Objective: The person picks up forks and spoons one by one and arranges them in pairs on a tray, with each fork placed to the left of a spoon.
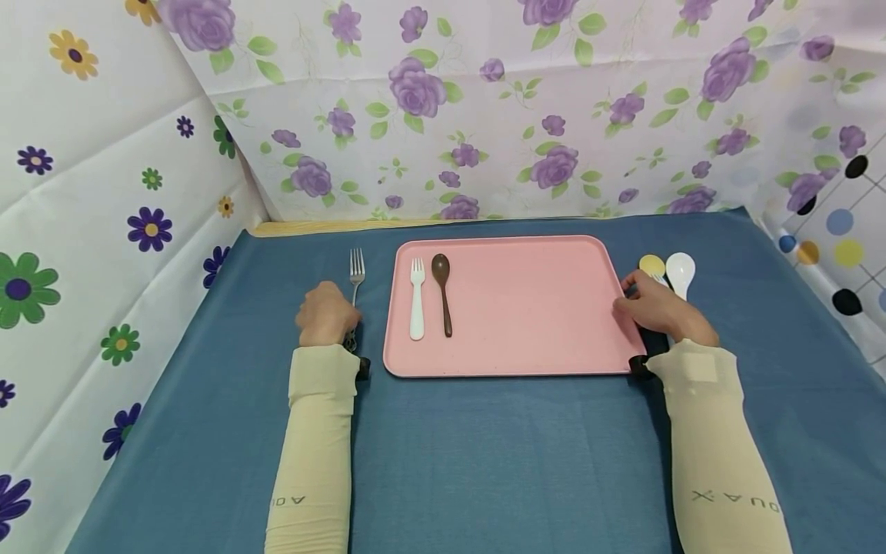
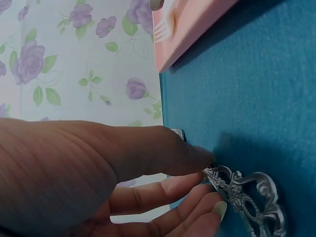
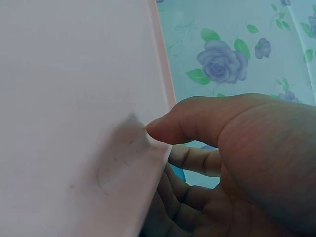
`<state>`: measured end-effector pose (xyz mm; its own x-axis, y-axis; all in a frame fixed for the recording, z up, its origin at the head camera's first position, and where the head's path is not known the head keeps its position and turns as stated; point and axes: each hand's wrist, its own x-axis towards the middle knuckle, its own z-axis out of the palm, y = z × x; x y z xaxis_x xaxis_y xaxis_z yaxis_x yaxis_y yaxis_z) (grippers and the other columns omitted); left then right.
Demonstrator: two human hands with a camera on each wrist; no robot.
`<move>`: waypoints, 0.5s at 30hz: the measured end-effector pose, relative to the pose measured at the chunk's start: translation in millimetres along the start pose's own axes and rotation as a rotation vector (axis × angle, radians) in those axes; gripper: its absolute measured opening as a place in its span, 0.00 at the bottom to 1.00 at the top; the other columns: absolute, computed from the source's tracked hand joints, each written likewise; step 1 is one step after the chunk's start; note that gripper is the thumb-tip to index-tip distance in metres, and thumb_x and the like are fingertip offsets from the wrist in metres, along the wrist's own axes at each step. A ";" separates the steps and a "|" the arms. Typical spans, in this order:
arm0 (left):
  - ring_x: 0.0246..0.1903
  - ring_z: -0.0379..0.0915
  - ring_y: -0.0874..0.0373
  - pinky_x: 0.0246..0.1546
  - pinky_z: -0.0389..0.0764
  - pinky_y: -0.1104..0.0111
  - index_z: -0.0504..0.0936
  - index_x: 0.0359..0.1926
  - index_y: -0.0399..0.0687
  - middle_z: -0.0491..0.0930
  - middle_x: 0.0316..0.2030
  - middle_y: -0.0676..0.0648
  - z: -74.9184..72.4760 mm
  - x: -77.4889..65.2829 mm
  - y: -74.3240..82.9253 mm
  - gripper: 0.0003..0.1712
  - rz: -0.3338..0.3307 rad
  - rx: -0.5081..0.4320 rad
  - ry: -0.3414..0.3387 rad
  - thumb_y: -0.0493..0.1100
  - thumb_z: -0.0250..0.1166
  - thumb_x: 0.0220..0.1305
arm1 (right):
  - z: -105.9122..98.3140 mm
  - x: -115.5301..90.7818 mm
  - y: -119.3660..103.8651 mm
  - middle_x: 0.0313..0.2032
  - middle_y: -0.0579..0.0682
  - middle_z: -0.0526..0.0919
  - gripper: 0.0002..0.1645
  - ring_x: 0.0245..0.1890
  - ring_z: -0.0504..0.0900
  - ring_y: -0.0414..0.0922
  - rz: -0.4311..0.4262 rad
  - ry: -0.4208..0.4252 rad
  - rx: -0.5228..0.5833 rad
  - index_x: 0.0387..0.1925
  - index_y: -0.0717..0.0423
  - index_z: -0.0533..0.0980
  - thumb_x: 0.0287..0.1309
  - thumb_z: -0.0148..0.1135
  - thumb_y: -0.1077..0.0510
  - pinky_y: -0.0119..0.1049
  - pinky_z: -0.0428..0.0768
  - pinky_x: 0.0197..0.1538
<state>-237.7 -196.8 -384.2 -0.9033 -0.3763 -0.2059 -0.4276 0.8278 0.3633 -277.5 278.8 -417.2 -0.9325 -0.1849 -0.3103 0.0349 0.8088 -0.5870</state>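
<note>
My left hand point(image 1: 327, 315) is left of the pink tray point(image 1: 533, 308) and pinches a silver metal fork point(image 1: 357, 268) by its handle. The left wrist view shows the fork's ornate openwork handle end point(image 2: 252, 197) sticking out past the thumb and fingers, close over the cloth. At the tray's right edge, my right hand point(image 1: 661, 309) grips the rim, with the thumb on top and the fingers below. A white fork point(image 1: 417, 300) and a dark brown spoon point(image 1: 441, 273) lie side by side on the left part of the tray, heads toward the back.
Right of the tray lie a white spoon point(image 1: 681, 271) and a yellow round-headed utensil point(image 1: 651, 265), their lower parts hidden by the right hand. A blue cloth point(image 1: 498, 454) covers the table. Flowered sheets point(image 1: 484, 138) hang behind and at the sides.
</note>
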 end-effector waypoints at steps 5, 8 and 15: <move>0.31 0.73 0.42 0.35 0.76 0.49 0.79 0.36 0.34 0.77 0.33 0.35 2.0 1.8 -0.1 0.10 0.002 -0.002 0.012 0.39 0.61 0.58 | -0.5 0.3 0.4 0.49 0.67 0.70 0.27 0.46 0.72 0.56 0.012 -0.008 0.009 0.57 0.70 0.56 0.66 0.48 0.54 0.51 0.74 0.47; 0.32 0.73 0.41 0.38 0.76 0.48 0.79 0.38 0.35 0.77 0.35 0.35 2.9 2.2 0.5 0.12 -0.002 -0.003 0.020 0.41 0.61 0.58 | -0.4 -0.1 -0.5 0.50 0.67 0.69 0.27 0.46 0.72 0.57 0.018 -0.009 0.010 0.57 0.69 0.56 0.66 0.48 0.54 0.52 0.74 0.48; 0.30 0.73 0.43 0.35 0.76 0.50 0.80 0.38 0.35 0.77 0.33 0.36 4.9 2.2 1.0 0.13 -0.013 0.010 0.033 0.41 0.63 0.57 | -0.1 -1.4 -1.3 0.49 0.67 0.70 0.27 0.45 0.73 0.57 0.006 -0.004 0.001 0.57 0.69 0.57 0.66 0.48 0.54 0.53 0.74 0.48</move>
<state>-240.0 -194.7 -388.8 -0.8984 -0.4004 -0.1806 -0.4391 0.8268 0.3515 -276.2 278.0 -415.9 -0.9310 -0.1817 -0.3167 0.0414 0.8093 -0.5860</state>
